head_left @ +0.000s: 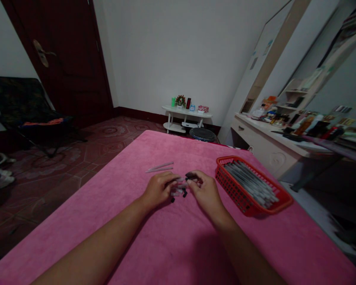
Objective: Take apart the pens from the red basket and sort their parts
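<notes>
Pink cloth [172,245] spreads beneath the left hand [159,187], pinching a pale piece [180,179], and the right hand [205,192], gripping a black piece [187,178], both left of the red basket [235,194].

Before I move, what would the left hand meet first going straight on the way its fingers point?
Most likely the right hand, its fingertips facing the left hand across a small gap, though small pieces between them could come first; depth is unclear.

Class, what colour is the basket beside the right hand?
The basket is red, best seen in the head view.
</notes>
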`<state>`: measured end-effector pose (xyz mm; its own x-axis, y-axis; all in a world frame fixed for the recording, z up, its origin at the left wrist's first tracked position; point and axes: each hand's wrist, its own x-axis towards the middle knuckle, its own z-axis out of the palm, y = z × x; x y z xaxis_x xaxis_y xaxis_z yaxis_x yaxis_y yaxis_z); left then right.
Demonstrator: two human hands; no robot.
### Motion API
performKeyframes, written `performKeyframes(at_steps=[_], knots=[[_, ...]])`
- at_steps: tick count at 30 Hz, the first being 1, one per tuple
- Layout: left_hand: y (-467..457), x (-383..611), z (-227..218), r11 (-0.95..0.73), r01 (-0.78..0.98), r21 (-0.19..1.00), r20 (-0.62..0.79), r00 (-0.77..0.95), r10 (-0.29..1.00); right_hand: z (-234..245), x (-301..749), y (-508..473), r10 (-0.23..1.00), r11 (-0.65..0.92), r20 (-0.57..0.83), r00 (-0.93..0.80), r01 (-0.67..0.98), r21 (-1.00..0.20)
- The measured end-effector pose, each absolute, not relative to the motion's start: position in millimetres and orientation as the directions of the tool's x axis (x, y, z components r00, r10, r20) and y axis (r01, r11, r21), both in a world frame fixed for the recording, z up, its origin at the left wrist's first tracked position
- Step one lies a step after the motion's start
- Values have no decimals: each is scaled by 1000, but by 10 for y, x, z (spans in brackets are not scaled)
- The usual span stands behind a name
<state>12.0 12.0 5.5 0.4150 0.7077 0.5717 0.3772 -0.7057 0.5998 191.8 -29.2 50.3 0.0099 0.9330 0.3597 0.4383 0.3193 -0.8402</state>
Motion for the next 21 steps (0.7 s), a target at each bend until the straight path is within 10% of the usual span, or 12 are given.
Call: performKeyframes(at_steps=[21], knots=[[89,143,51,-753,368,545,596,462,657,452,1957,-287,930,320,361,-65,628,-710]])
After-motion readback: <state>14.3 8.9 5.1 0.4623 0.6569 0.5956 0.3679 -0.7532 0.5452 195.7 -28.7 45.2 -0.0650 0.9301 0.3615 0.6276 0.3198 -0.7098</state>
